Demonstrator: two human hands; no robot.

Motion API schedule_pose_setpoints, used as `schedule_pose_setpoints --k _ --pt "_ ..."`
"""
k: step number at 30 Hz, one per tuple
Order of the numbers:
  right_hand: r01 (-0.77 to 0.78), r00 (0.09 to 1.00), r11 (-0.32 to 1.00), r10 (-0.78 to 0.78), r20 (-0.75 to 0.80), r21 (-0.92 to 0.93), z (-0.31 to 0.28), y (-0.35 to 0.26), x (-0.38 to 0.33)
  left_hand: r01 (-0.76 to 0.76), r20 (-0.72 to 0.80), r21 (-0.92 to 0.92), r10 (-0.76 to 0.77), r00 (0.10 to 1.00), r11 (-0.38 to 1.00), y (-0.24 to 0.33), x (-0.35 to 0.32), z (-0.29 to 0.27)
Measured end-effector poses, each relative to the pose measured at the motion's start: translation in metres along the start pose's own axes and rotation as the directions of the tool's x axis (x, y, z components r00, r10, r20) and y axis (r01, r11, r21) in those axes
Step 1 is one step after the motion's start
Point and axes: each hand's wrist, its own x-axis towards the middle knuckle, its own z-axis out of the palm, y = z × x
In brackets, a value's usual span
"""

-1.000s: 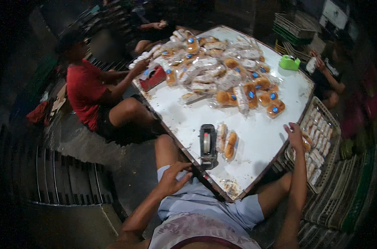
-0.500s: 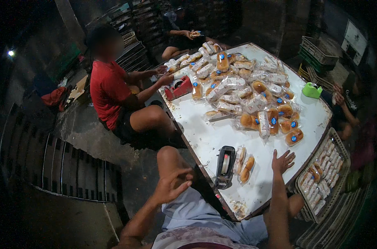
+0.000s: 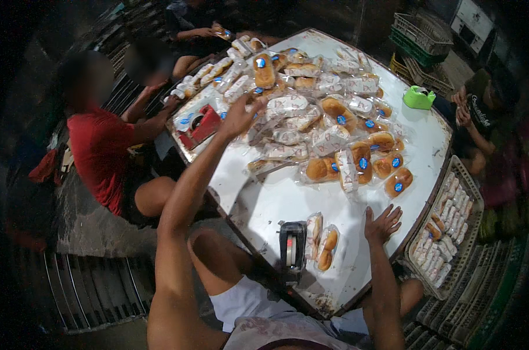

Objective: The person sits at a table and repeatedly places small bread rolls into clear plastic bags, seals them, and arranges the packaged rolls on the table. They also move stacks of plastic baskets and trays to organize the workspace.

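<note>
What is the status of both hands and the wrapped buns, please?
Left hand at bun pile, grip unclear. Right hand open, empty. Black tape dispenser beside two wrapped buns, clear of both hands.

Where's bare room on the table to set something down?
Free: table between bun pile and black dispenser; strip between bun pile and right edge, from green dispenser to right hand. Crowded: the table's middle and far left, under the bun pile, with the left hand at its left side; the crate, lined with wrapped buns.

Grey crate (image 3: pixel 415 31) atop green crate (image 3: pixel 415 51)
</note>
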Motion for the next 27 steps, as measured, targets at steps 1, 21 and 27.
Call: schedule_pose_setpoints --k 1,21,27 --pt "0.008 0.999 1.000 -0.010 0.049 0.030 -0.008 -0.007 0.001 -0.011 -0.090 0.095 0.019 0.996 0.995 -0.039 0.035 0.010" --pt "0.019 0.990 0.993 -0.035 0.139 0.118 -0.008 -0.012 0.007 0.145 0.461 -0.051 -0.105 0.881 0.988 -0.132 0.281 0.153" --pt "-0.012 0.997 0.995 0.005 0.076 0.100 -0.010 -0.012 0.007 0.075 0.652 -0.334 0.173 0.738 0.939 -0.037 0.237 0.224"
